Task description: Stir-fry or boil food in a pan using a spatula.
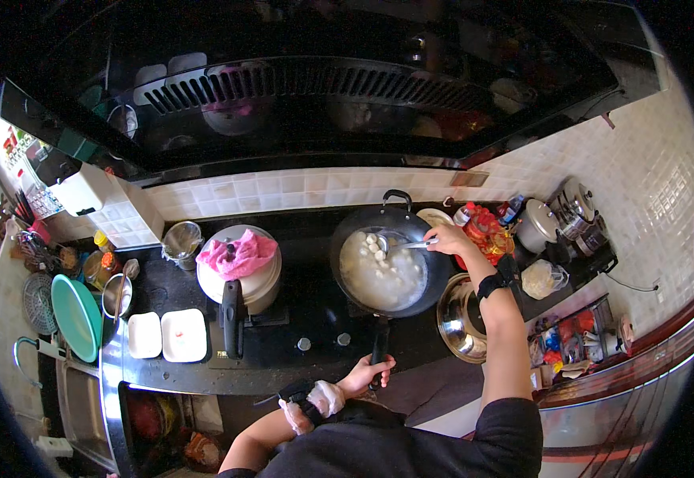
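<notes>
A dark wok [436, 281] sits on the stove with cloudy, foamy liquid [376, 287] and several pale round pieces inside. My left hand [370, 375] is closed around the black wok handle [379, 340] near the counter's front edge. Over the wok's right side, my right hand [447, 240] grips the handle of a metal ladle [411, 245]; the ladle's bowl is in the liquid at upper left, beside some of the round pieces. To the right of the wok lies a shiny metal lid [459, 334], partly hidden by my right forearm.
A pressure cooker [263, 290] with a pink cloth [242, 254] stands left of the wok. White trays [184, 334], a metal bowl [111, 293] and a teal basin [75, 316] are farther left. Red packaging [487, 236] and a lidded pot [537, 226] stand right. The range hood [299, 143] overhangs the stove.
</notes>
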`<state>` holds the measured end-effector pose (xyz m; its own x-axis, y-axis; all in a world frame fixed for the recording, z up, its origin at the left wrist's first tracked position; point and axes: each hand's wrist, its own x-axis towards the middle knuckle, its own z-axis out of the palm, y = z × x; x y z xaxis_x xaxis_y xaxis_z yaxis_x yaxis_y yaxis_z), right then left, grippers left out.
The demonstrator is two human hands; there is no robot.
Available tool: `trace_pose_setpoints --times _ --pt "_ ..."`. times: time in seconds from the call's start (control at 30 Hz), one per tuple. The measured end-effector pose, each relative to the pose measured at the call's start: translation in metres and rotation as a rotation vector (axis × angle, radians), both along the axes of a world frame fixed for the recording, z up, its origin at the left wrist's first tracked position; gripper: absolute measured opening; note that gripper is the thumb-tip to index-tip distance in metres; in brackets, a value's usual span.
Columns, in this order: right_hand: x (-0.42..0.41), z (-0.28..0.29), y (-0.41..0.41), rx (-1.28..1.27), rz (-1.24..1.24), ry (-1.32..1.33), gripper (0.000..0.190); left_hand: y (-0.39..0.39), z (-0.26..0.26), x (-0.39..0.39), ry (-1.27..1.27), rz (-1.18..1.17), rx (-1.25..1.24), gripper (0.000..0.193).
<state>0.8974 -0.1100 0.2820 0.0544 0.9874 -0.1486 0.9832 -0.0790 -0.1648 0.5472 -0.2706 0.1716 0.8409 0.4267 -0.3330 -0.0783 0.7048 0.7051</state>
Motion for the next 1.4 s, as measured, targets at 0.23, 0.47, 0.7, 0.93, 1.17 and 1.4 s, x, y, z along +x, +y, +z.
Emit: trace_pose_setpoints --times 0.23,0.47,0.7,0.93,1.17,1.4 --pt "-0.027 0.010 -0.016 0.002 0.080 0.026 0.028 -0.002 -0.013 0.003 -0.061 -0.012 -0.046 0.016" --pt "-0.053 0.035 -0.053 0.080 0.171 -0.061 0.025 -0.001 -0.001 0.002 -0.028 0.017 -0.069 0.014" --pt "-0.056 0.063 -0.098 0.073 0.245 -0.219 0.025 -0.002 -0.004 0.002 -0.048 0.024 -0.059 0.014" --pt "-0.034 0.095 -0.132 0.102 0.210 -0.330 0.021 -0.004 -0.004 0.004 -0.046 0.044 -0.081 0.015" --pt "-0.054 0.107 -0.149 0.097 0.204 -0.328 0.021 -0.004 -0.015 0.005 -0.116 0.052 -0.140 0.017" --pt "-0.070 0.075 -0.142 0.177 0.358 -0.356 0.023 -0.004 -0.007 0.003 -0.124 0.053 -0.138 0.016"
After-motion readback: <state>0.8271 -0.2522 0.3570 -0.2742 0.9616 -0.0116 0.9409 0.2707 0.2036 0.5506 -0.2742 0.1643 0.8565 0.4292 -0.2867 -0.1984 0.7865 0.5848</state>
